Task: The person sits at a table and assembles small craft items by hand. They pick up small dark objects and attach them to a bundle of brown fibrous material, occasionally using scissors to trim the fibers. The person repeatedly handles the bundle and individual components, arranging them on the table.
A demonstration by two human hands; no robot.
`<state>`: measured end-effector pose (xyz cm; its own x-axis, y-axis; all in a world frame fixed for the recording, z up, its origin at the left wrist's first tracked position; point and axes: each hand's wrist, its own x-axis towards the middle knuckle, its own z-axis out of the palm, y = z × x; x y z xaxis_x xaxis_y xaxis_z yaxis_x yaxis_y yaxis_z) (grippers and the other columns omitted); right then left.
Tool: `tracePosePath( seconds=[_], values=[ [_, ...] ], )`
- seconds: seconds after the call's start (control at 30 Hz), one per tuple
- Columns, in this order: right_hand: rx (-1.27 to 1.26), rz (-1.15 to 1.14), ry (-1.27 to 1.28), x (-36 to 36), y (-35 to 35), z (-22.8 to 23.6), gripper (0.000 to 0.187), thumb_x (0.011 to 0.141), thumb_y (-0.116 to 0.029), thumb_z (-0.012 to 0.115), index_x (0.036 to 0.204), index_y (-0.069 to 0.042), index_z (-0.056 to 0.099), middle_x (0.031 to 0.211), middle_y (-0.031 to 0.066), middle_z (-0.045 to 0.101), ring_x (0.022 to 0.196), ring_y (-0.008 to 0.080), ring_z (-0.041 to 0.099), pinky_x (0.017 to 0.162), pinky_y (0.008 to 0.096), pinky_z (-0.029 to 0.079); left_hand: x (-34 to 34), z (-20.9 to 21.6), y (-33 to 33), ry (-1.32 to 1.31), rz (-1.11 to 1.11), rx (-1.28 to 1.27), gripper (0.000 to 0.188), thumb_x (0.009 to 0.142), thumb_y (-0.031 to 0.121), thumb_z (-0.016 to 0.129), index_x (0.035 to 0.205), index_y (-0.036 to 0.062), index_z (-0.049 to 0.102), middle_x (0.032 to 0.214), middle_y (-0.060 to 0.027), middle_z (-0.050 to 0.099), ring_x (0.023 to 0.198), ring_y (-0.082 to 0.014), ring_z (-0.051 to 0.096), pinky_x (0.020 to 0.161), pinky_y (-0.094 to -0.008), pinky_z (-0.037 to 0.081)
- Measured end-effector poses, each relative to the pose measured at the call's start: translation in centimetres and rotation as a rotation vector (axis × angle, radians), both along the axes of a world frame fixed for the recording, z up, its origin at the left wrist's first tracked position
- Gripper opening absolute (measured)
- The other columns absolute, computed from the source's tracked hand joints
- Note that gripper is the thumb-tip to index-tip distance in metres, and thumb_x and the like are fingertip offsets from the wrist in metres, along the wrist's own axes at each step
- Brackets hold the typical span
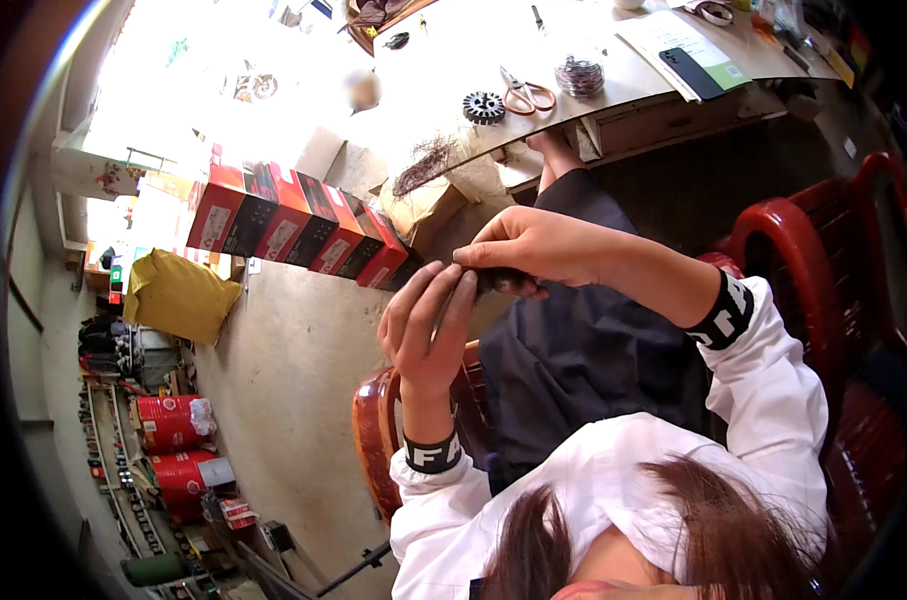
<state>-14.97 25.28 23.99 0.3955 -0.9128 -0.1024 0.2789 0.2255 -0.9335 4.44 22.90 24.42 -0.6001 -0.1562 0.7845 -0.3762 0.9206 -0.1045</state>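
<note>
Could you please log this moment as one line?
left hand: fingertips close to right hand | grasp: unclear | table: orange-handled scissors, black phone

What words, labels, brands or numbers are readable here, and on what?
Wording isn't copied out; where print shows:
Left cuff, black: bold white capitals, large enough to read.
Right cuff, black: bold white lettering, partly turned from view.
Red-and-black boxes: white labels, print too small to read.
Green-and-white sheet by the phone: too small to read.
Red containers: pale markings, too blurred.
</note>
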Motion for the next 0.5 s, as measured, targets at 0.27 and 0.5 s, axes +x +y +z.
tracePosePath(
  seconds=[0.27, 0.5],
  values=[
    [-0.038, -0.013, -0.077, 0.1, 0.4, -0.1, 0.043, 0.099, -0.041, 0.05, 0.074, -0.006, 0.056, 0.057, -0.0025, 0.046, 0.044, 0.0048, 0.039, 0.038, 0.0197, 0.028, -0.5, 0.7, -0.1, 0.072, -0.076, 0.078, 0.025, 0.066, 0.004, 0.077, 0.091, 0.0066, 0.073, 0.093, -0.0054, 0.068, 0.085, -0.021, 0.065, 0.071, -0.0308, 0.053],
    [0.195, 0.019, -0.135, 0.0, 1.1, 1.0, 0.04, 0.099, -0.039, 0.05, 0.078, -0.006, 0.056, 0.059, -0.0017, 0.048, 0.046, 0.0044, 0.042, 0.039, 0.019, 0.03, 0.1, 0.9, 0.4, 0.04, -0.06, 0.03, 0.027, 0.069, 0.01, 0.077, 0.095, 0.0127, 0.074, 0.096, -0.0007, 0.067, 0.088, -0.0177, 0.064, 0.078, -0.0307, 0.05]
  ],
)
